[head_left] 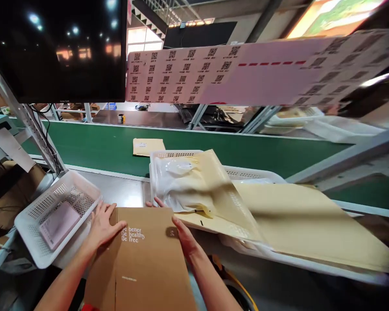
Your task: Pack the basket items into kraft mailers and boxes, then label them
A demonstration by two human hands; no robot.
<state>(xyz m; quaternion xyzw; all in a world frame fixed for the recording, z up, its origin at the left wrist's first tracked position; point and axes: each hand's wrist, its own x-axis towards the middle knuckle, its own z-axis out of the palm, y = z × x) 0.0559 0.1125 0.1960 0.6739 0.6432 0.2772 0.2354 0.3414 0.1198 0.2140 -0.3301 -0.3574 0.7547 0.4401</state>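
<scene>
1. Workpiece: I have the brown cardboard box (152, 263) at the bottom centre of the head view, in front of the person, its white lettering near the far edge.
2. Left hand (102, 229): I read it as partly open, fingers spread at the box's upper left corner, thumb laid across the face beside the lettering. I cannot tell whether it grips or only rests.
3. Right hand (187, 242): I read it as closed on the box's right edge, thumb at the near face; fingertips show beyond the far edge.
4. Left station: I note a white basket (25, 226), tilted in view, containing a pink box (60, 224).
5. Right station: I note a second white basket (153, 175) bearing a clear plastic package (176, 175). Large yellow envelopes (301, 220) extend rightward, partly blurred.
6. Beyond: I locate a small envelope (147, 146) on the green belt (94, 144), below a pink code panel (262, 82) and right of a dark monitor (61, 47).
</scene>
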